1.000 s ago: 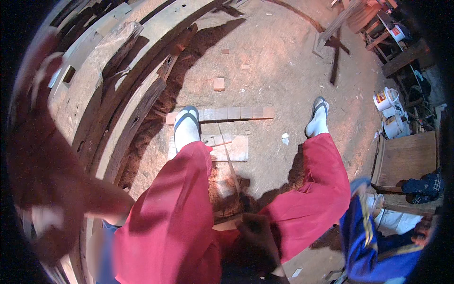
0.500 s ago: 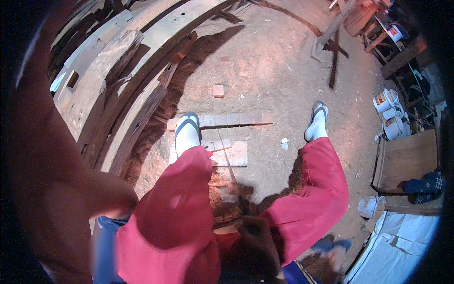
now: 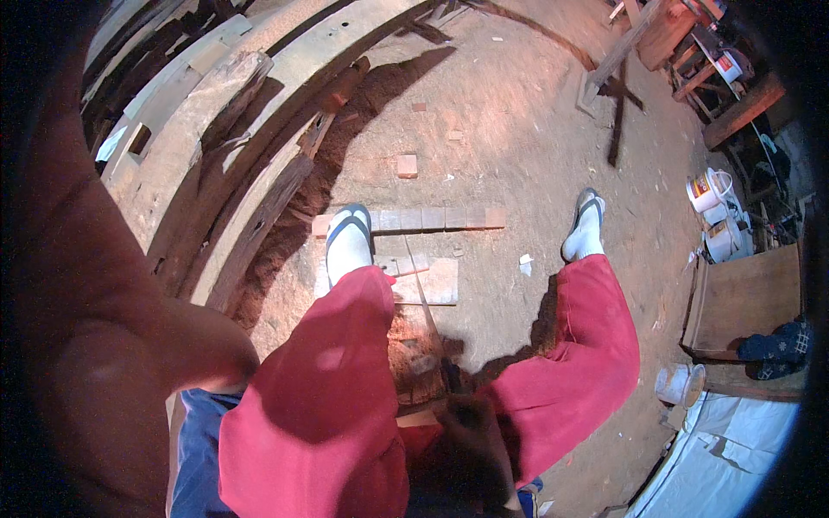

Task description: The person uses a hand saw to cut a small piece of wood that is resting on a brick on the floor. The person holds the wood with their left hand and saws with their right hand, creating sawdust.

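A dark, blurred close-up of what looks like my left hand [image 3: 129, 345] fills the left side, a thumb-like part reaching toward my knee; its other fingers cannot be made out. Between my legs, my right hand [image 3: 473, 425] is in deep shadow, its fingers curled at the dark handle end of a handsaw [image 3: 429, 315]. The narrow blade points away from me, over a pale flat board [image 3: 436, 289] on the ground. Beyond the board lies a row of small wooden blocks [image 3: 432, 219], with my left sandalled foot [image 3: 350, 242] on its left end.
Long weathered timbers [image 3: 311, 60] are stacked along the left. A single square block [image 3: 407, 166] lies farther out on the dirt floor. At the right are white buckets [image 3: 708, 190], a wooden panel [image 3: 747, 289] and a white sheet [image 3: 730, 457]. A wooden post [image 3: 617, 65] leans at the far right.
The whole view has shifted slightly, with things sitting a little farther right. Another person's sandalled foot at lower right has left the view. My right hand stays near the saw's handle.
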`<state>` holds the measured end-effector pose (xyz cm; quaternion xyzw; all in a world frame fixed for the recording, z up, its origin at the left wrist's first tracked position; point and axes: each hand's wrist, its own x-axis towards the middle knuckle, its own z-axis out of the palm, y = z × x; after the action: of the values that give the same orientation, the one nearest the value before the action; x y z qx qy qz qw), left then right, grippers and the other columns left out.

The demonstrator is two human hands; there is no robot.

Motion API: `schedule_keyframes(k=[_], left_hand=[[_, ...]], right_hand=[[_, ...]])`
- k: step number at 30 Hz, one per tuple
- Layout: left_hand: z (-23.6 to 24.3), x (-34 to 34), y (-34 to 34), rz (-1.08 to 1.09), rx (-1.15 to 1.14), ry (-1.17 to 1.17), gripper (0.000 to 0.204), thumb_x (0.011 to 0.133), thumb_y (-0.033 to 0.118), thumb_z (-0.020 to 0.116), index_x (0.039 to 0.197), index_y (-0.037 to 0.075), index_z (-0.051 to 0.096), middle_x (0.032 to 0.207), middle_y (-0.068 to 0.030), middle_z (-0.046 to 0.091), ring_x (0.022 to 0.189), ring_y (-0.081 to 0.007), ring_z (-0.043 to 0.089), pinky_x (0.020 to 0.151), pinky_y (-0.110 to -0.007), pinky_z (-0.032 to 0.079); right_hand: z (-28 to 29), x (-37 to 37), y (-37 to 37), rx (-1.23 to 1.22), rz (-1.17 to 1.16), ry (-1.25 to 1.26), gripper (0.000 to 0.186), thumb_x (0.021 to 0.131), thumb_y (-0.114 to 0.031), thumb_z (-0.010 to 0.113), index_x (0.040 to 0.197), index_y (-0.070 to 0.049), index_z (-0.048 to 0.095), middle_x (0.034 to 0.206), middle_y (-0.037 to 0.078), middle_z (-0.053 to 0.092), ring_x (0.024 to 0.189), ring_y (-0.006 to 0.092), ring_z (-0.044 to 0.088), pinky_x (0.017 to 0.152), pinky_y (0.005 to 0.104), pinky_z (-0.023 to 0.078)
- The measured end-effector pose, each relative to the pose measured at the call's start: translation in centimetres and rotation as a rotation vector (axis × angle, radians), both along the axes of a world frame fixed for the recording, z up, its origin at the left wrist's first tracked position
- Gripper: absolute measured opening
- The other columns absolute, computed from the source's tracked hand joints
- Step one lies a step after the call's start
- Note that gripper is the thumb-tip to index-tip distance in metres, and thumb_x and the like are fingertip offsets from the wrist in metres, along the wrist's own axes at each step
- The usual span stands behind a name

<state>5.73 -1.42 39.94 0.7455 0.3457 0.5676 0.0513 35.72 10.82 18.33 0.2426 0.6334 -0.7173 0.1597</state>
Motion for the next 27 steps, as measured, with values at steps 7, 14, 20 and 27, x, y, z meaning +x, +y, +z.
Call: schedule_keyframes(k=[7, 14, 20, 27], left_hand=[[0.6, -1.5, 0.3, 0.008, -0.004, -0.057, 0.081, 0.096, 0.065, 0.047, 0.142, -0.001, 0.053, 0.111, -0.0181, 0.07, 0.102, -0.0321, 0.07, 0.097, -0.049, 0.053], [-3.2, -10.1, 2.8, 0.089, -0.196, -0.403, 0.089, 0.096, 0.073, 0.044, 0.145, -0.001, 0.051, 0.11, -0.018, 0.071, 0.099, -0.0328, 0.07, 0.096, -0.05, 0.054], [-18.1, -14.5, 3.4, 0.214, -0.8, -0.555, 0.072, 0.074, 0.031, 0.09, 0.135, 0.005, 0.064, 0.104, -0.0052, 0.071, 0.096, -0.0156, 0.068, 0.089, -0.032, 0.054], [-36.3, -12.1, 4.2, 0.561, -1.459, 0.313, 0.069, 0.063, 0.057, 0.087, 0.112, 0.011, 0.073, 0.107, -0.0152, 0.074, 0.109, -0.033, 0.067, 0.1, -0.047, 0.044]], right_hand=[[0.3, 0.8, -4.5, 0.163, -0.388, -0.144, 0.035, 0.09, -0.014, 0.081, 0.112, 0.002, 0.059, 0.094, 0.003, 0.059, 0.086, 0.0113, 0.054, 0.078, 0.0278, 0.048], [0.7, 1.7, -4.5, 0.259, -0.488, -0.149, 0.036, 0.09, -0.011, 0.081, 0.116, 0.003, 0.059, 0.099, 0.005, 0.059, 0.089, 0.0135, 0.056, 0.081, 0.0291, 0.05], [0.0, 1.3, -5.2, 0.479, -0.404, 0.092, 0.038, 0.09, -0.008, 0.08, 0.119, 0.003, 0.059, 0.104, 0.008, 0.059, 0.091, 0.0155, 0.058, 0.083, 0.0303, 0.051], [2.7, 0.5, -4.9, 0.869, -0.12, 0.422, 0.039, 0.085, 0.001, 0.08, 0.122, -0.005, 0.069, 0.118, 0.017, 0.057, 0.106, 0.0299, 0.062, 0.095, 0.0373, 0.052]])
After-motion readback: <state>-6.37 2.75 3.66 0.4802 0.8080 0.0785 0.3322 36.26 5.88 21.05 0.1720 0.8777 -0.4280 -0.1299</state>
